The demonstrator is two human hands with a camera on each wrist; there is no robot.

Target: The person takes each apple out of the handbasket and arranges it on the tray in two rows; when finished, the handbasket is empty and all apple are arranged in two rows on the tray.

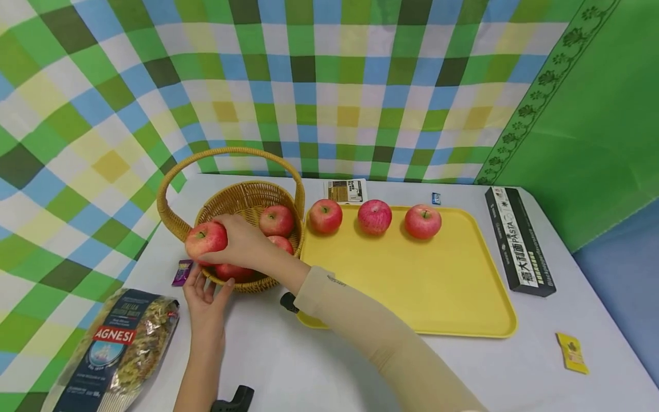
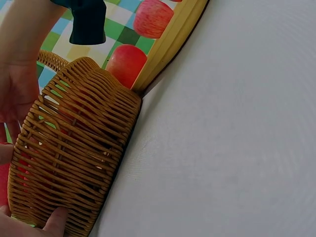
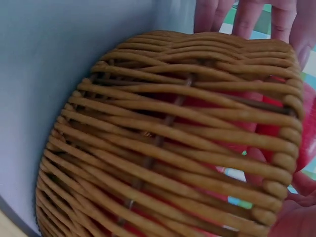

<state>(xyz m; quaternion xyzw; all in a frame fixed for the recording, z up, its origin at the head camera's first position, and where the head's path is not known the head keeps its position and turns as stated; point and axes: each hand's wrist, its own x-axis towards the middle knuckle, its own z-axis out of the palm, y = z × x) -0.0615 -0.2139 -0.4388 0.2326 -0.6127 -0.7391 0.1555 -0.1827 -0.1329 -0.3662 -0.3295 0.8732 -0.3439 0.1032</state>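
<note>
My right hand (image 1: pixel 231 243), in a beige sleeve, grips a red apple (image 1: pixel 205 237) just over the left rim of a wicker basket (image 1: pixel 242 191). At least two more apples (image 1: pixel 276 220) lie inside the basket. My left hand (image 1: pixel 206 292) rests on the basket's near wall with its fingers straight. The left wrist view shows the basket (image 2: pixel 74 158) close up against the yellow tray's edge (image 2: pixel 168 44). In the right wrist view the basket wall (image 3: pixel 163 148) fills the frame, with the held apple (image 3: pixel 308 133) at the right. Three apples (image 1: pixel 374 217) stand in a row at the back of the yellow tray (image 1: pixel 412 286).
A bag of pasta (image 1: pixel 115 355) lies at the front left and a small purple packet (image 1: pixel 182 272) beside the basket. A black pasta box (image 1: pixel 520 240) lies right of the tray. A yellow packet (image 1: pixel 571 353) sits near the table's right edge. A checked cloth hangs behind.
</note>
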